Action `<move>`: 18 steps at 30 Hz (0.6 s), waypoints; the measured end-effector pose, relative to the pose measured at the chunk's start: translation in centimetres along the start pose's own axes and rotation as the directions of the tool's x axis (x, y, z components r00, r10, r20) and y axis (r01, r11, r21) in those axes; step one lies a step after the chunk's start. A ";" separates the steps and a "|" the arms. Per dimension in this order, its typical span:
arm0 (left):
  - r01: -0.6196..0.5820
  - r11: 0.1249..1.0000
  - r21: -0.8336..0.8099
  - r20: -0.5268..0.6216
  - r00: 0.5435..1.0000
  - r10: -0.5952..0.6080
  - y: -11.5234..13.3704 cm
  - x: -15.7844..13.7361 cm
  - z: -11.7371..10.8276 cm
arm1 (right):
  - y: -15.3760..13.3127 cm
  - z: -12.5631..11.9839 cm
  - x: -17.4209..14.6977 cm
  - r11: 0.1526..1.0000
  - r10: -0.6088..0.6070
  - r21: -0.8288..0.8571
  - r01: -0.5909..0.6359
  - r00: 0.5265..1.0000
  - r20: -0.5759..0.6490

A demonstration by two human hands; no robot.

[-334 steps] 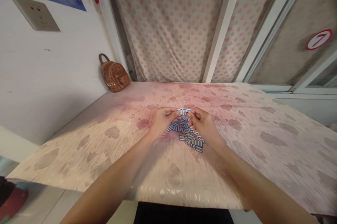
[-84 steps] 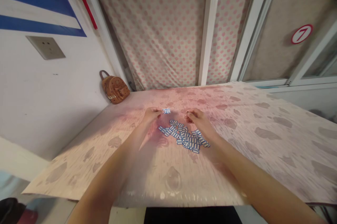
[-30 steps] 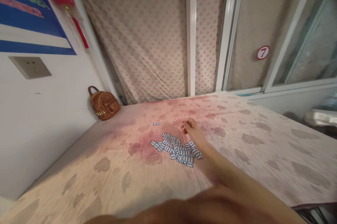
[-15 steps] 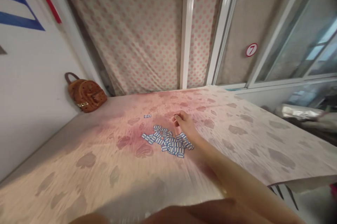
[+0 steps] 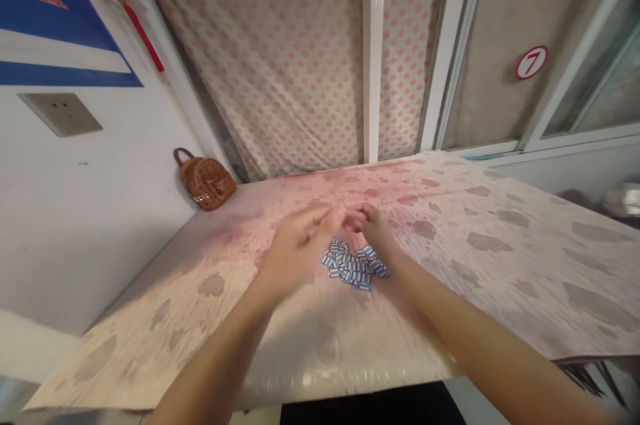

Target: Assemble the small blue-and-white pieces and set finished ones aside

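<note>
On the table lies a loose pile of small white pieces with blue edges (image 5: 356, 273), which look like tiles; their exact kind is too small to tell. My left hand (image 5: 303, 238) reaches over the pile's left side, smeared by motion, so its fingers do not show clearly. Beyond the pile, my right hand (image 5: 373, 225) is closed, fingers pinched together near the left fingertips. Whatever it may hold is too small to make out. Part of the pile is hidden behind both hands.
A patterned cloth (image 5: 445, 265) covers the table. A small brown backpack (image 5: 207, 182) stands in the far left corner by the wall. A dotted curtain (image 5: 280, 65) hangs behind the table, with sliding windows (image 5: 490, 65) to the right.
My left hand has come in from the left, over the pile. My right hand stays closed near the far side. The view has turned leftward and shows more of the wall.
</note>
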State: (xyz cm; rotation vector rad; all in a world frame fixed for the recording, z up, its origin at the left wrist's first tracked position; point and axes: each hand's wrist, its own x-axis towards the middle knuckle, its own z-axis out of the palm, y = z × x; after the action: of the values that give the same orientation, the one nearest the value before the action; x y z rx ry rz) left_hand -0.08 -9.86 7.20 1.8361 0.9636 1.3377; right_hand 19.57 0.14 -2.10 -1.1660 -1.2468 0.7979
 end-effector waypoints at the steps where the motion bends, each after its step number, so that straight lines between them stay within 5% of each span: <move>1: 0.049 0.996 0.072 0.015 0.999 -0.050 -1.1 2.2 0.1 | 0.1 0.0 0.0 0.999 -0.007 -0.037 0.007 1.000 0.012; 4: 0.148 0.966 0.212 0.025 0.987 -0.156 -5.5 6.1 0.4 | 0.8 -0.1 -0.1 0.937 -0.081 -0.336 0.100 0.994 0.068; 8: 0.222 0.874 0.432 0.037 0.964 -0.263 -11.7 6.8 1.1 | 1.9 0.7 -0.7 0.756 -0.103 -0.612 0.234 0.965 0.243; 13: -0.116 0.798 0.592 0.272 0.960 -0.061 -15.7 6.5 1.6 | 2.2 1.7 -0.9 0.698 -0.091 -0.658 0.285 0.945 0.313; 18: -0.118 0.791 0.601 0.307 0.947 -0.091 -16.0 6.5 1.9 | 1.7 1.2 -0.9 0.683 -0.082 -0.679 0.269 0.952 0.294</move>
State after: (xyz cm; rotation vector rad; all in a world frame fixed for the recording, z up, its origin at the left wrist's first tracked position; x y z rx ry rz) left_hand 0.17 3.70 -3.67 2.4515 1.3033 0.7127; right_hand 18.46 0.07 -4.09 -1.5565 -1.9500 0.2863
